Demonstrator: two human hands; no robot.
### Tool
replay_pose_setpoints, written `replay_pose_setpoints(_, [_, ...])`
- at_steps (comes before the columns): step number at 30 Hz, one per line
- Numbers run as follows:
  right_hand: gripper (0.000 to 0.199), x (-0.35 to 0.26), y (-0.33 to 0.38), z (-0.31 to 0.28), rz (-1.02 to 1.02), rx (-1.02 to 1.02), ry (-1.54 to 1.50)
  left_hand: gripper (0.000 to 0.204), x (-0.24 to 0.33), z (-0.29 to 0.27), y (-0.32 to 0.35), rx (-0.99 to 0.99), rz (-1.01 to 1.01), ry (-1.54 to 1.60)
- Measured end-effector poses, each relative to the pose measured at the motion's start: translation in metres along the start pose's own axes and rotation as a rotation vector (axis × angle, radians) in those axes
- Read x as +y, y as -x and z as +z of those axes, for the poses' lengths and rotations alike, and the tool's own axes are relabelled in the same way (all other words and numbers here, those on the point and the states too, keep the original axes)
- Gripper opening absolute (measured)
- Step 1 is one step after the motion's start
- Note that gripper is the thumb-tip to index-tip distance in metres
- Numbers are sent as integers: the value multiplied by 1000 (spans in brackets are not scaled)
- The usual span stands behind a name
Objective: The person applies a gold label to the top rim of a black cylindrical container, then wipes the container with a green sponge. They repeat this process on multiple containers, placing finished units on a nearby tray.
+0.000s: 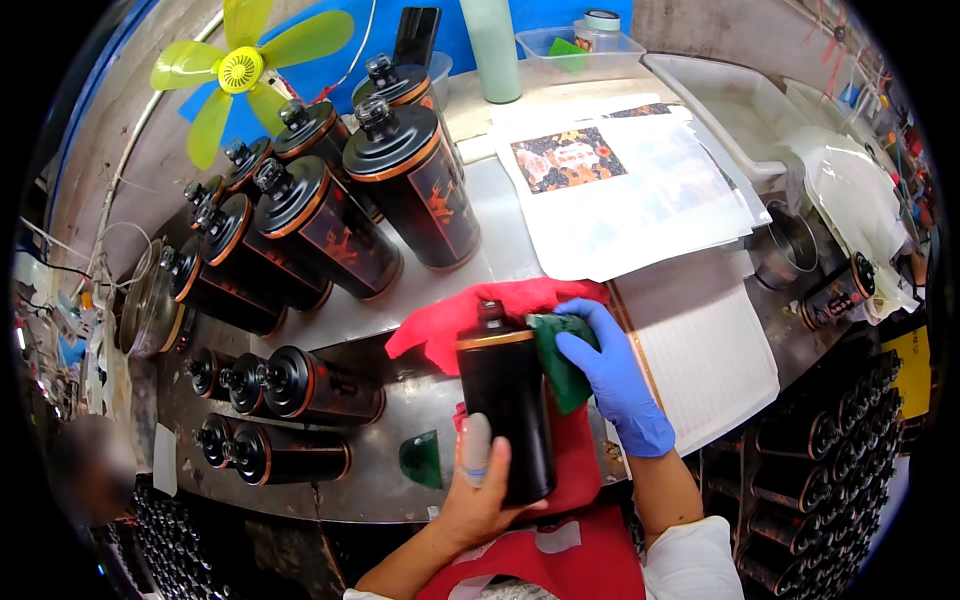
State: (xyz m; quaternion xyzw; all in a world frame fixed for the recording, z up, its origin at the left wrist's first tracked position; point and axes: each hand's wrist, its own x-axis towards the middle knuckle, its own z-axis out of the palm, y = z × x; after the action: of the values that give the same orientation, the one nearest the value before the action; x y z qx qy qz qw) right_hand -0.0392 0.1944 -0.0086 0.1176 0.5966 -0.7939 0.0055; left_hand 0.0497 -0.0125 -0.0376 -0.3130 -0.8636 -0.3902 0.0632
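**A:** What's the biggest thing in front of you?

**B:** The steel worktable (520, 250). Take the black bottle (505, 400) you're holding as the landmark: the table spreads out behind it and to both sides.

**A:** And on the table?

**B:** Beyond the bottle, up and to the right, lies a stack of white label sheets (640, 210) with a dark patterned print. Up and to the left of your bottle stands a cluster of finished black bottles (330, 210) with orange bands and artwork. Lower left of your bottle, more black bottles lie on their sides (290, 385). Far behind the upright cluster sits a small yellow-green fan (240, 70).

**A:** What's right under the bottle?

**B:** A red cloth (450, 320), bunched up behind the bottle and running beneath it toward you.

**A:** Where's the bottle itself?

**B:** At the near edge of the table, upright and leaning slightly, cap away from you, with an orange band at its shoulder.

**A:** Your hands?

**B:** Your left hand (480, 490) is bare and wrapped firmly round the bottle's lower end, one finger taped. Your right hand (610, 375), in a blue glove, presses a dark green pad (555, 360) against the bottle's right side near the shoulder, fingers closed on the pad.

**A:** Anything smaller?

**B:** A little green piece (422, 458) lies on the table just left of the bottle's base.
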Motion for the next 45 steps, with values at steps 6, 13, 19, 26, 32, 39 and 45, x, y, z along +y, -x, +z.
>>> replay_pose_setpoints(6, [29,4,6,-9,-146,51,194,117,18,-17,-1,-80,-30,-53])
replay_pose_setpoints(13, [28,-14,1,18,-227,-20,303,97,10,-2,-15,-15,26,-23])
replay_pose_setpoints(19, [27,4,0,-9,-67,41,99,116,-17,1,14,-88,-220,625])
replay_pose_setpoints(26, [27,-2,4,10,-123,-3,123,104,0,-13,-65,154,-337,693])
replay_pose_setpoints(32, [29,17,17,-63,168,8,-165,91,-1,-31,-84,-31,-106,0])
replay_pose_setpoints(39, [27,-10,3,-134,87,296,218,78,23,-35,-114,-277,-13,-408])
replay_pose_setpoints(45, [39,22,-18,-146,-162,243,927,76,11,-36,-78,-41,-99,-122])
